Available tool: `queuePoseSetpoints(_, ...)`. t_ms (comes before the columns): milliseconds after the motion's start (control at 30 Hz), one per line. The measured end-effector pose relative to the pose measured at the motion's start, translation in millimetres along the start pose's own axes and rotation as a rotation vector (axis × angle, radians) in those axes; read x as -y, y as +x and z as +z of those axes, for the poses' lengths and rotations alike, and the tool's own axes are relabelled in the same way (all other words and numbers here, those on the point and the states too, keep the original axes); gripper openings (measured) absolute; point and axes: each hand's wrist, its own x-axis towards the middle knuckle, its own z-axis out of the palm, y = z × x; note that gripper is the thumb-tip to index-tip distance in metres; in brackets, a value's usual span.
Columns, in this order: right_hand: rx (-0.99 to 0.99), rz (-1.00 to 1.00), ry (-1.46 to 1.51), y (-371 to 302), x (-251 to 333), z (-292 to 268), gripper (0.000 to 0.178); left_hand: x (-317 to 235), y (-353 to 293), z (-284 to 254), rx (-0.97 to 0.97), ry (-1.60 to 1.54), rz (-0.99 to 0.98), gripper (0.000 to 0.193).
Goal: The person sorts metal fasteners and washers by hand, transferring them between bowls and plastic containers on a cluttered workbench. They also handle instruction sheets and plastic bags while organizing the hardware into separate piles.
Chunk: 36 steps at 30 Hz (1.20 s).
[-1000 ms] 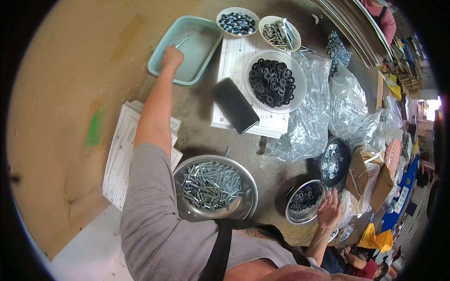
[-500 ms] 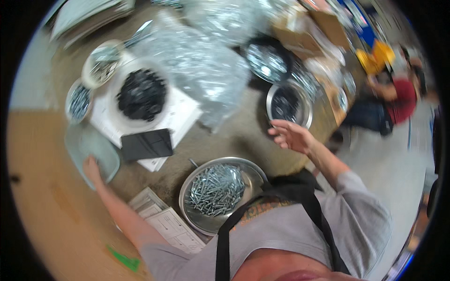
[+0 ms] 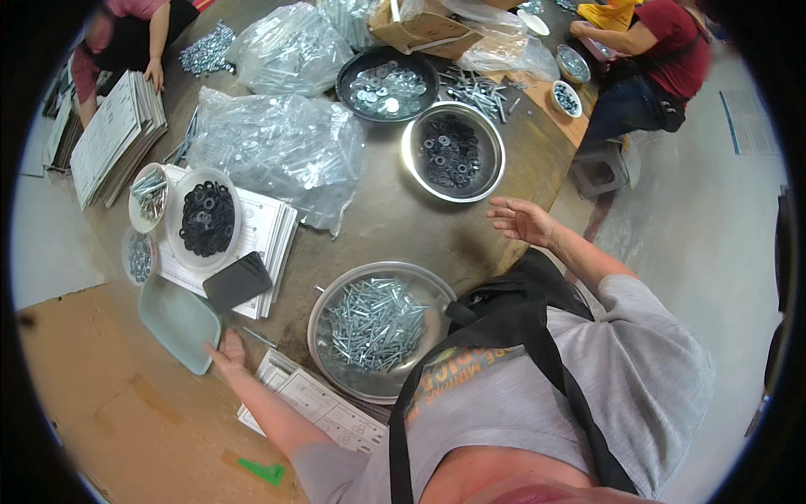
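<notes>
My left hand [image 3: 228, 349] is at the near right rim of a pale green plastic tray [image 3: 168, 312], fingers apart and holding nothing I can see. Whether a fingertip touches the rim I cannot tell. A loose bolt [image 3: 259, 338] lies just right of this hand. My right hand [image 3: 522, 222] hovers at the table's right edge, open, with its fingers stretched out. Just beyond it stands a steel bowl [image 3: 497, 151] with black rings in it. Between my arms, close to my body, sits a wide steel bowl [image 3: 428, 307] of bolts.
White tubs [image 3: 238, 220] of black washers and small hardware stand beside a black phone [image 3: 237, 282] on papers. Farther back are bagged hardware [image 3: 277, 151], a black pan [image 3: 344, 88] of washers and a cardboard box [image 3: 420, 35]. Two people work at the far left and far right.
My left hand has come from over the tray to its near right rim. My right hand stays open near the steel bowl. The view has shifted, and a person at far left now shows.
</notes>
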Motion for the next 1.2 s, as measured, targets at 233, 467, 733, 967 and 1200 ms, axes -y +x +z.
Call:
queuePoseSetpoints(233, -0.135, 0.019, -0.010, -39, -21, -48, 0.045, -47, 61, -8, -0.082, -0.314, 0.058, 0.030)
queuePoseSetpoints(467, -0.186, 0.063, 0.016, -48, -40, -79, 0.042, -105, -3, -14, -0.088, -0.355, 0.029, 0.025)
queuePoseSetpoints(733, -0.250, 0.176, -0.087, -23, -59, -140, 0.044, -66, -159, -14, 0.410, -0.600, -0.185, 0.068)
queuePoseSetpoints(967, -0.403, -0.133, -0.697, 60, 41, -188, 0.057, 90, -335, 30, 0.478, -0.195, 0.120, 0.012)
queuePoseSetpoints(1200, -0.417, -0.680, -1.637, 164, 186, -192, 0.082, 336, -451, 84, 0.344, 0.175, 0.382, 0.023)
